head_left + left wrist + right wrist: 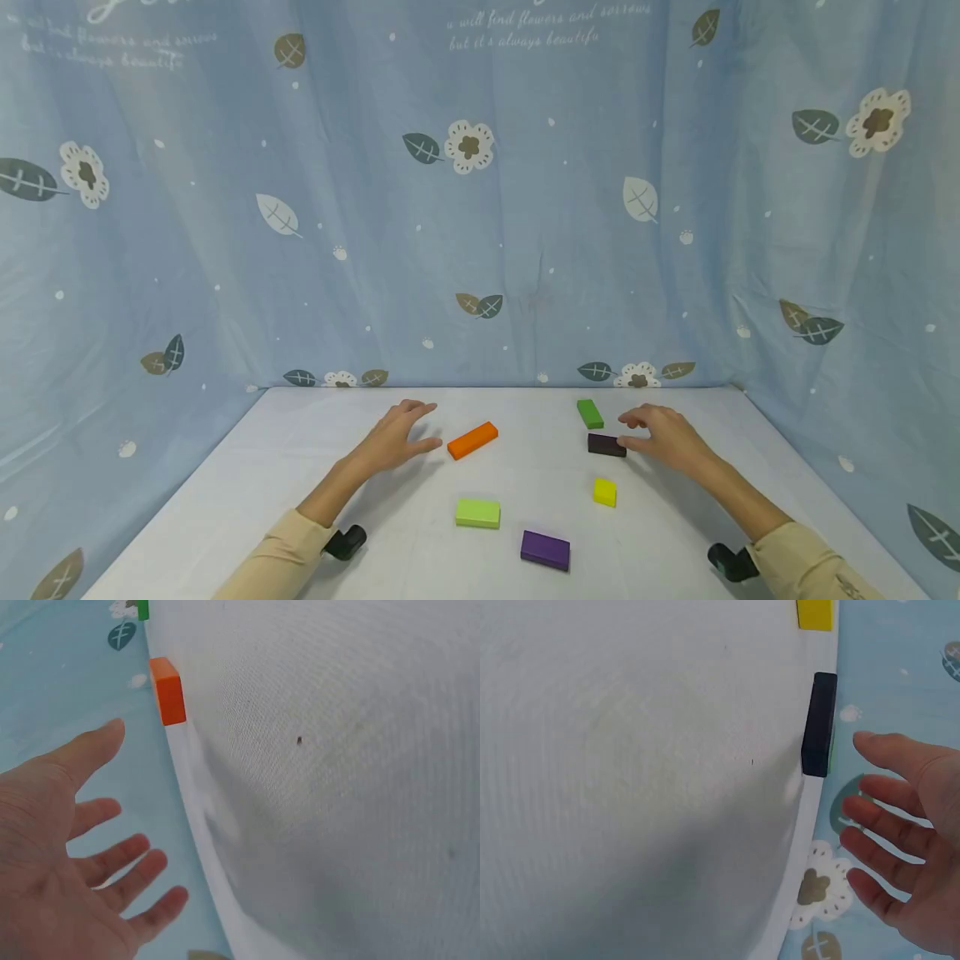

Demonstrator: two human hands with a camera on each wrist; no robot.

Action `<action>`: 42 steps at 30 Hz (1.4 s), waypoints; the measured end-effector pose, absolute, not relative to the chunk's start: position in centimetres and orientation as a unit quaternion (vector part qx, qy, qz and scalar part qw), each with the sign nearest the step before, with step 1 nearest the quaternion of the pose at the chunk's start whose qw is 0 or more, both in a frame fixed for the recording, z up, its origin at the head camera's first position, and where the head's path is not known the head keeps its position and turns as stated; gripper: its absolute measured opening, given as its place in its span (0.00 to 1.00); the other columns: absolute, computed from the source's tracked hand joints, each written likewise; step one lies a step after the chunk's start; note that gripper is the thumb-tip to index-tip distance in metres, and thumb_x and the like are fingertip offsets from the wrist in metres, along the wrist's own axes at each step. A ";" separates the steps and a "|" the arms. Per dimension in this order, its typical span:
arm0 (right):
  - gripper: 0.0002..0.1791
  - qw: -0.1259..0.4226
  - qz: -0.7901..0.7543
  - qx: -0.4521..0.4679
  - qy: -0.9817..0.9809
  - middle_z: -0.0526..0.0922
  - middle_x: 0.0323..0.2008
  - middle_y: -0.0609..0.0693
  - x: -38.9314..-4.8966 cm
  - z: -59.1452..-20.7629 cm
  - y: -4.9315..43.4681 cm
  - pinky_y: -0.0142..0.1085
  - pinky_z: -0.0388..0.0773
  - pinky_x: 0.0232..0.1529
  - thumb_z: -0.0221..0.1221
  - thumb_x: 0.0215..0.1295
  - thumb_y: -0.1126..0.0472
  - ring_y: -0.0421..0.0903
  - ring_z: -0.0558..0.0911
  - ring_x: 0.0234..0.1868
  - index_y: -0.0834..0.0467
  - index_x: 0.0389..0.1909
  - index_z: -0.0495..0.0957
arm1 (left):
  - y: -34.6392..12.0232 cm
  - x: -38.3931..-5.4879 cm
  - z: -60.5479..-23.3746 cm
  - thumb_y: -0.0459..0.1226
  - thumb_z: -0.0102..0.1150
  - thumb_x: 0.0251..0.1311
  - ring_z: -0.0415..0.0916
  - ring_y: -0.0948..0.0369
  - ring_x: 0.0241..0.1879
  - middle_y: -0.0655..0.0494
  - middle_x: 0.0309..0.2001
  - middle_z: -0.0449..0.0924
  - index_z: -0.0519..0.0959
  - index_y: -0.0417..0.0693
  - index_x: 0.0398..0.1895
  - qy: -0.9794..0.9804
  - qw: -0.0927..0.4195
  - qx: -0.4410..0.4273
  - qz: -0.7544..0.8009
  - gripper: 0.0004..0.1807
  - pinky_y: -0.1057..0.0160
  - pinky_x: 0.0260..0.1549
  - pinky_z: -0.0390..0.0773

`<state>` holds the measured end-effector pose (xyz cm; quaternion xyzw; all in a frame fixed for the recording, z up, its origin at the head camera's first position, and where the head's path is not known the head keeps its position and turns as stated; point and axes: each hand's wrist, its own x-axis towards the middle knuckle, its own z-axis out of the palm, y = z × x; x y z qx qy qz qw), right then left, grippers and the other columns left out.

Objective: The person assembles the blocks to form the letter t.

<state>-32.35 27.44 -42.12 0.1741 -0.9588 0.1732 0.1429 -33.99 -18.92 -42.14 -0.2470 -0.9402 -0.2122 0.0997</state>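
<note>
My left hand point(393, 437) hovers over the white table with thumb and fingers spread, holding nothing. Just right of its thumb lies an orange block point(472, 441), set at a slant; the left wrist view also shows this block beyond the thumb. My right hand point(666, 435) is above the table on the other side, fingers relaxed and apart, with nothing in its grasp. Its thumb tip overlaps the right end of a black block point(606, 445) in the head view, while the right wrist view has a gap between them. A green block point(590, 414) lies just behind the black one.
Nearer the front edge lie a yellow block point(604, 492), a lime-green block point(477, 513) and a purple block point(545, 551). A blue curtain point(525, 233) printed with leaves and flowers surrounds the white table point(420, 567) at the back and sides.
</note>
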 end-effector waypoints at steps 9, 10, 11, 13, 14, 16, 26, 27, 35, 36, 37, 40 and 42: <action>0.15 0.099 0.192 0.177 -0.960 0.86 0.36 0.50 -32.2 -42.0 26.8 0.43 0.81 0.42 0.71 0.54 0.59 0.49 0.81 0.39 0.59 0.43 0.85 | -18.5 -34.4 -42.4 0.49 0.67 0.59 0.72 0.49 0.56 0.44 0.60 0.74 0.71 0.45 0.68 -0.934 0.062 -0.260 -0.237 0.35 0.44 0.55 0.75; 0.15 0.095 0.194 0.177 -0.960 0.86 0.36 0.50 -32.2 -42.0 26.8 0.43 0.81 0.42 0.71 0.54 0.59 0.49 0.81 0.39 0.59 0.43 0.86 | -18.5 -34.4 -42.5 0.49 0.67 0.59 0.73 0.48 0.56 0.44 0.60 0.74 0.71 0.44 0.67 -0.932 0.060 -0.264 -0.240 0.35 0.44 0.54 0.76; 0.15 0.092 0.193 0.177 -0.961 0.86 0.36 0.50 -32.2 -42.1 26.8 0.43 0.82 0.42 0.71 0.54 0.59 0.49 0.81 0.39 0.59 0.43 0.86 | -18.5 -34.5 -42.5 0.49 0.67 0.59 0.73 0.48 0.55 0.43 0.59 0.74 0.71 0.44 0.67 -0.931 0.058 -0.268 -0.242 0.35 0.44 0.54 0.76; 0.14 0.085 0.193 0.176 -0.961 0.86 0.36 0.49 -32.3 -42.2 26.8 0.42 0.81 0.42 0.71 0.55 0.60 0.48 0.81 0.39 0.59 0.42 0.86 | -18.4 -34.6 -42.6 0.48 0.67 0.59 0.75 0.48 0.54 0.42 0.58 0.75 0.71 0.43 0.67 -0.927 0.050 -0.278 -0.248 0.35 0.46 0.51 0.78; 0.14 0.082 0.195 0.175 -0.961 0.86 0.36 0.49 -32.3 -42.3 26.8 0.42 0.81 0.42 0.71 0.55 0.60 0.48 0.81 0.39 0.59 0.42 0.86 | -18.4 -34.6 -42.6 0.48 0.67 0.59 0.75 0.48 0.53 0.42 0.58 0.75 0.71 0.42 0.67 -0.924 0.046 -0.283 -0.253 0.35 0.46 0.51 0.78; 0.14 0.079 0.197 0.174 -0.962 0.86 0.35 0.48 -32.4 -42.5 26.8 0.42 0.81 0.42 0.71 0.55 0.60 0.48 0.81 0.39 0.59 0.42 0.86 | -18.3 -34.7 -42.6 0.47 0.67 0.59 0.76 0.47 0.53 0.41 0.57 0.75 0.71 0.41 0.67 -0.920 0.037 -0.291 -0.261 0.35 0.46 0.50 0.79; 0.13 0.061 0.204 0.167 -0.963 0.84 0.34 0.47 -32.3 -42.7 26.7 0.36 0.81 0.39 0.70 0.55 0.61 0.44 0.80 0.37 0.59 0.42 0.87 | -17.9 -34.9 -42.4 0.45 0.66 0.60 0.75 0.45 0.54 0.40 0.56 0.76 0.70 0.41 0.68 -0.901 -0.015 -0.314 -0.299 0.34 0.44 0.52 0.77; 0.13 0.057 0.207 0.165 -0.963 0.84 0.34 0.47 -32.3 -42.7 26.7 0.36 0.81 0.39 0.70 0.55 0.62 0.44 0.80 0.37 0.60 0.42 0.87 | -17.8 -34.9 -42.4 0.46 0.66 0.60 0.75 0.46 0.54 0.41 0.57 0.76 0.70 0.42 0.68 -0.902 -0.020 -0.312 -0.298 0.34 0.44 0.53 0.77; 0.12 0.027 0.216 0.165 -0.962 0.83 0.35 0.47 -32.5 -42.2 26.6 0.36 0.80 0.38 0.69 0.57 0.62 0.45 0.79 0.37 0.59 0.42 0.87 | -17.3 -35.2 -42.1 0.45 0.67 0.59 0.77 0.47 0.52 0.40 0.56 0.77 0.71 0.41 0.67 -0.900 -0.037 -0.317 -0.296 0.34 0.46 0.53 0.79; 0.12 0.024 0.216 0.164 -0.962 0.83 0.35 0.47 -32.6 -42.1 26.5 0.36 0.80 0.38 0.69 0.57 0.62 0.45 0.79 0.37 0.59 0.41 0.87 | -17.3 -35.2 -42.0 0.44 0.67 0.59 0.77 0.46 0.52 0.40 0.55 0.77 0.71 0.40 0.66 -0.899 -0.037 -0.322 -0.295 0.34 0.45 0.53 0.79; 0.11 0.021 0.217 0.164 -0.962 0.83 0.35 0.47 -32.6 -42.0 26.5 0.36 0.80 0.39 0.69 0.57 0.62 0.46 0.79 0.38 0.59 0.41 0.87 | -17.3 -35.3 -42.0 0.44 0.67 0.59 0.77 0.46 0.52 0.39 0.55 0.77 0.71 0.39 0.66 -0.897 -0.038 -0.327 -0.294 0.34 0.45 0.52 0.79; 0.11 0.012 0.217 0.165 -0.962 0.83 0.35 0.48 -32.8 -41.6 26.3 0.37 0.81 0.39 0.69 0.57 0.62 0.46 0.79 0.38 0.59 0.41 0.86 | -17.1 -35.6 -41.7 0.43 0.68 0.58 0.77 0.46 0.51 0.39 0.55 0.78 0.71 0.38 0.66 -0.896 -0.040 -0.339 -0.285 0.34 0.45 0.51 0.79; 0.12 0.007 0.217 0.161 -0.963 0.83 0.36 0.48 -32.9 -41.5 26.3 0.37 0.81 0.39 0.69 0.57 0.62 0.45 0.78 0.38 0.60 0.41 0.86 | -16.8 -35.8 -41.4 0.43 0.68 0.58 0.78 0.47 0.51 0.40 0.54 0.78 0.71 0.39 0.66 -0.897 -0.043 -0.342 -0.278 0.34 0.47 0.51 0.80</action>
